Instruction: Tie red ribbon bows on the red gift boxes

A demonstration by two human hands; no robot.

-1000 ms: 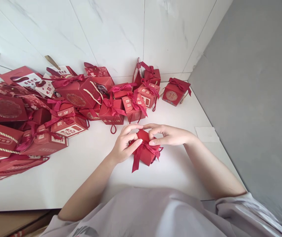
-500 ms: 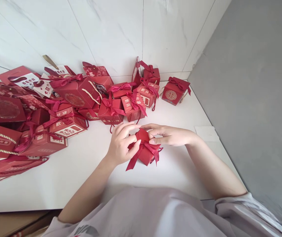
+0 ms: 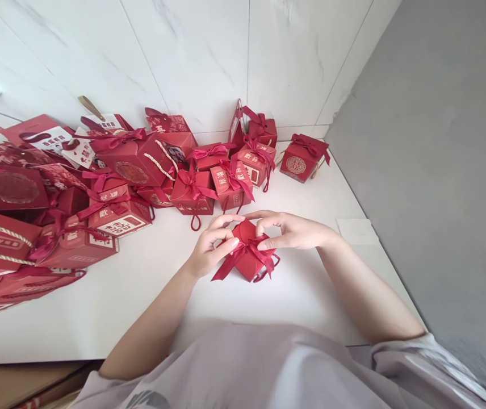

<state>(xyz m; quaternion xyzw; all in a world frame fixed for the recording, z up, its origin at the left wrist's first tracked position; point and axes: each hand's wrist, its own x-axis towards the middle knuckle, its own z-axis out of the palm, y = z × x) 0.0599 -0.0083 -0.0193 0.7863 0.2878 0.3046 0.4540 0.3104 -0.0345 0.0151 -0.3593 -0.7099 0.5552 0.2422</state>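
A small red gift box [image 3: 248,269] stands on the white table in front of me, with a dark red ribbon [image 3: 262,259] tied in a bow across its top. My left hand [image 3: 212,245] pinches the bow's left side between thumb and fingers. On the other side, my right hand [image 3: 293,232] has its thumb and bent fingers closed on the right loop. The ribbon's two tails hang down the near face. A twisted cord handle [image 3: 273,264] sticks out at the box's right. My fingers hide parts of the loops and of the lid.
Several red gift boxes with bows [image 3: 192,190] are heaped along the wall from the left to the middle. A single red box [image 3: 302,159] stands apart at the back right. A white paper piece [image 3: 357,231] lies near the table's right edge, beside a grey surface [image 3: 447,170].
My left hand has shifted slightly, and its thumb has drawn in to the bow. The ribbon's left tail has swung a little left. The cord handle shows more now.
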